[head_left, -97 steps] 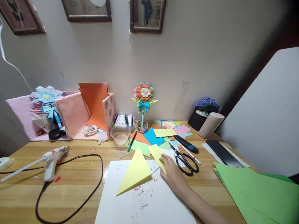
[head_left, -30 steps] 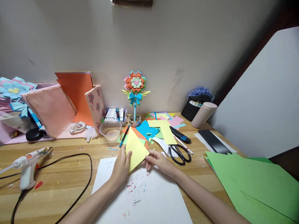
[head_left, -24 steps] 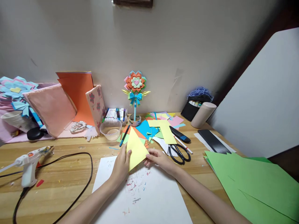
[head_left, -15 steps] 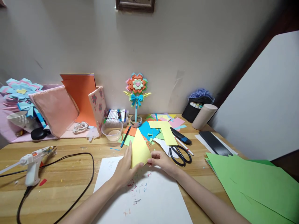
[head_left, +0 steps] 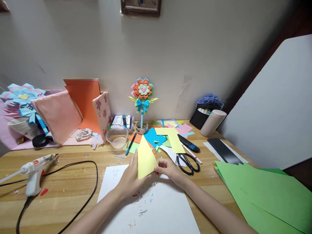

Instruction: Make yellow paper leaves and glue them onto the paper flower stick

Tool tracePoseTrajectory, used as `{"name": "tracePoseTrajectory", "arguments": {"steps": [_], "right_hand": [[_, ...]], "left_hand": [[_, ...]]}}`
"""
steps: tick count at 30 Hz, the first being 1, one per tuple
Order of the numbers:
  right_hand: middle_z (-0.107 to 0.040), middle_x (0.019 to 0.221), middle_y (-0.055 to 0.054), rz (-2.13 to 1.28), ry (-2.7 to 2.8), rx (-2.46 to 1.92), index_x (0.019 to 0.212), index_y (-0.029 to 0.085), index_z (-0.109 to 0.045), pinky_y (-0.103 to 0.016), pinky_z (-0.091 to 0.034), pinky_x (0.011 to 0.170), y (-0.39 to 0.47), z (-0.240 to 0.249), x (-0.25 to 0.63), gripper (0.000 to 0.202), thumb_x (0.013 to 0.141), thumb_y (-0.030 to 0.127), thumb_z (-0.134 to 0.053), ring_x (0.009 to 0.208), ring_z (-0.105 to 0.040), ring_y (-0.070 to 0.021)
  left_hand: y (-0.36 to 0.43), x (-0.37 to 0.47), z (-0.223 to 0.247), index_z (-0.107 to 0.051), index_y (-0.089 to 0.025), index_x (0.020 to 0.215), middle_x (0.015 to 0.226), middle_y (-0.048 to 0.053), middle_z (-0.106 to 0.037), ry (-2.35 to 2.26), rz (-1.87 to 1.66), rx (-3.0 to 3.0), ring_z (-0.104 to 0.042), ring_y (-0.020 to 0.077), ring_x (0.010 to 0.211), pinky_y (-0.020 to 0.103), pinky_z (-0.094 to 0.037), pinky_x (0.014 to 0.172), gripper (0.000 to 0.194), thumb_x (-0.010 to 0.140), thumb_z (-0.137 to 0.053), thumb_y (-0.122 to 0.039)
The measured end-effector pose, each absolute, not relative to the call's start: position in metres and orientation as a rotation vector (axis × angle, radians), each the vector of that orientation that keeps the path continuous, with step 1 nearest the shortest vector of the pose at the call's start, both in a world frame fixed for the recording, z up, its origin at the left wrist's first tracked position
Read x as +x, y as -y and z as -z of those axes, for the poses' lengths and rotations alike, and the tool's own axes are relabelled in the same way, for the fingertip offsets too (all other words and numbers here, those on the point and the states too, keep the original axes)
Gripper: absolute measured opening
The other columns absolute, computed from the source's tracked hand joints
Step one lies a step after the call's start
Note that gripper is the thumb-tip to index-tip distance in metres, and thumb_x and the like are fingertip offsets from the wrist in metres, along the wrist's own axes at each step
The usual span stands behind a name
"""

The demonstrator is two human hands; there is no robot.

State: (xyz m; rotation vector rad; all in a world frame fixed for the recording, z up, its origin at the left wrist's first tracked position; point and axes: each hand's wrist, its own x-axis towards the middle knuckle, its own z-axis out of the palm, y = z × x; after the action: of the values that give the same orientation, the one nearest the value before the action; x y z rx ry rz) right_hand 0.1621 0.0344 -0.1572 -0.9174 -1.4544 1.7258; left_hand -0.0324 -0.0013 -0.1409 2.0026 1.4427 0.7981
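Note:
Between my hands is a piece of yellow paper, folded to a pointed triangle that tips away from me. My left hand grips its left side and lower edge, thumb in front and fingers along the side. At the lower right corner, my right hand pinches the paper with thumb and curled fingers. Beneath both hands lies a white sheet marked with small red, blue and dark smudges. Just beyond are a yellow paper offcut and black-handled scissors, their blades hidden under the paper.
A hot glue gun with a looping black cord lies left. A paper flower stands at the back, near markers and a clear bowl. Green sheets cover the right front, with a black phone-like slab behind.
The view has shifted slightly, so everything sits a little lower. Both hands keep their hold on the yellow paper, which has hardly moved.

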Motion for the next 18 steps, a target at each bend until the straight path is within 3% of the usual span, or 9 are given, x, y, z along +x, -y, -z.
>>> {"name": "tracePoseTrajectory", "arguments": {"steps": [7, 12, 18], "right_hand": [[-0.059, 0.069, -0.003, -1.800, 1.308, -0.796, 0.078, 0.013, -0.059, -0.023, -0.040, 0.060, -0.0327, 0.1562, 0.1622, 0.044, 0.077, 0.057, -0.050, 0.062, -0.054, -0.0108], [-0.055, 0.068, -0.001, -1.793, 1.321, -0.819, 0.076, 0.014, -0.059, -0.023, -0.040, 0.061, -0.0320, 0.1537, 0.1619, 0.045, 0.073, 0.058, -0.054, 0.062, -0.052, -0.0107], [-0.053, 0.069, -0.001, -1.796, 1.361, -0.778, 0.080, 0.014, -0.061, -0.022, -0.040, 0.061, -0.0327, 0.1564, 0.1633, 0.038, 0.077, 0.051, -0.054, 0.064, -0.051, -0.0108]], "left_hand": [[-0.0011, -0.0330, 0.1439, -0.004, -0.019, 0.141, 0.132, 0.014, -0.036, -1.399, -0.862, 1.981, -0.042, 0.0288, 0.115, 0.039, -0.038, 0.092, 0.089, 0.072, -0.057, -0.041], [0.0002, -0.0324, 0.1439, -0.007, -0.023, 0.141, 0.134, 0.012, -0.035, -1.380, -0.855, 2.000, -0.044, 0.0281, 0.112, 0.038, -0.041, 0.089, 0.087, 0.072, -0.057, -0.041], [-0.0006, -0.0330, 0.1451, 0.004, -0.022, 0.141, 0.133, 0.014, -0.033, -1.391, -0.809, 2.024, -0.041, 0.0299, 0.115, 0.041, -0.039, 0.090, 0.096, 0.071, -0.059, -0.040]]}}
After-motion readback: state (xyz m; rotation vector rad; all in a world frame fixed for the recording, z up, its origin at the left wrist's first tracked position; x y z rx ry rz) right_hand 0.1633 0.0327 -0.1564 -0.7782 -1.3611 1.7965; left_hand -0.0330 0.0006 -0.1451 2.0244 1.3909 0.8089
